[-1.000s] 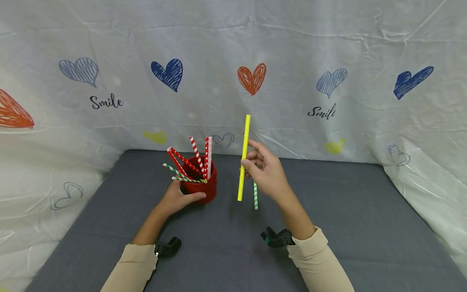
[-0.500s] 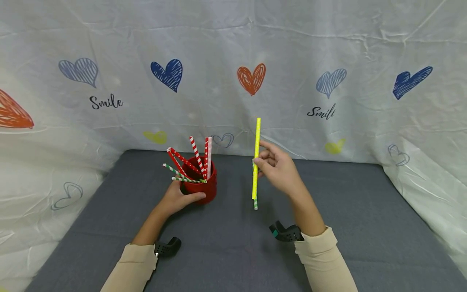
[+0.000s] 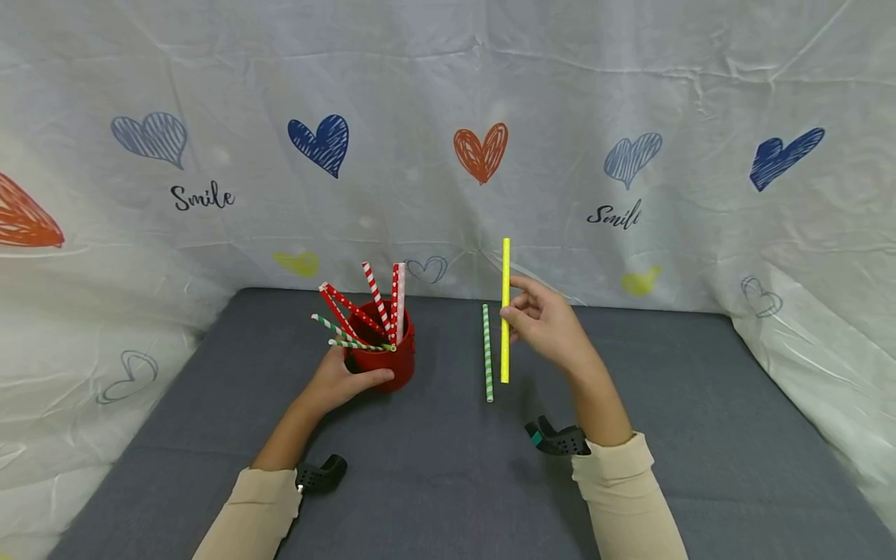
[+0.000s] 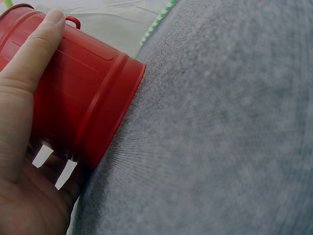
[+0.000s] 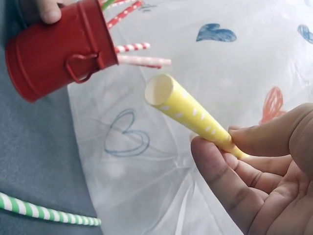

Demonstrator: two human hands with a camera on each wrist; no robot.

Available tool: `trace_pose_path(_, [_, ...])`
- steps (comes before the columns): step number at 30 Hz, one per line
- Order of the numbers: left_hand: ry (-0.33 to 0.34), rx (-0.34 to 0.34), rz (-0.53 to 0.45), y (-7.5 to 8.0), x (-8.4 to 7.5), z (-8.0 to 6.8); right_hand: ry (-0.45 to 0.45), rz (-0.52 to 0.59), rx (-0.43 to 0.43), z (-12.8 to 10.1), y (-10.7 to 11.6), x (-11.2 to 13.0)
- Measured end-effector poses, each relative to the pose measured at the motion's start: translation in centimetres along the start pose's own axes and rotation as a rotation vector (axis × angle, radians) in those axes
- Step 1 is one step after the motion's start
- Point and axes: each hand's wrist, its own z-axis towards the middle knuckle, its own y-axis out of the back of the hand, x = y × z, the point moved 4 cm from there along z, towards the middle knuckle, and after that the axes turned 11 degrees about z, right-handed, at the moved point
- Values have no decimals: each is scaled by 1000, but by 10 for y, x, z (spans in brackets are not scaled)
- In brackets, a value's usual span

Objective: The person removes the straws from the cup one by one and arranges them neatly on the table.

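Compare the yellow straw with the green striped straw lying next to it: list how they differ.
The yellow straw is plain yellow with faint pale dots; the green striped straw has green and white bands. The yellow straw is held upright in the air, pinched by the right hand; the green striped straw lies flat on the grey mat, untouched. In the head view the yellow straw looks slightly thicker. Both are straight paper straws outside the red cup.

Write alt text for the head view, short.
Right hand pinches a yellow straw upright above a grey mat; a green striped straw lies beside it. Left hand holds a red cup of striped straws.
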Motion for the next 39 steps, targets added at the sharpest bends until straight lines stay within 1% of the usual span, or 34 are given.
trace_pose_path(5, [6, -6, -11, -5, 27, 5, -25, -29, 5, 2, 3, -8])
trace_pose_path(6, [11, -7, -14, -6, 31, 6, -26, -30, 8, 2, 4, -10])
trace_pose_path(7, [13, -7, -13, -6, 32, 6, -33, -34, 9, 2, 5, -12])
trace_pose_path(13, [27, -11, -8, -5, 31, 6, -79, -64, 10, 5, 7, -20])
trace_pose_path(16, [36, -9, -10, -5, 26, 6, -106, -95, 5, 5, 8, -23])
trace_pose_path(20, [37, -4, -4, -1, 6, 0, -142, -151, -4, 6, 8, -29])
trace_pose_path(23, [43, 3, -1, 2, -7, -3, -166, -178, -3, 8, 9, -34])
trace_pose_path(27, [43, 6, -13, 2, -8, -2, -193, -199, 3, 9, 9, -42])
trace_pose_path(35, [6, -1, -28, 2, -9, -2, -245, -252, 3, 13, 11, -58])
trace_pose_path(39, [13, 3, -25, 2, -8, -2, -273, -285, 13, 15, 11, -67])
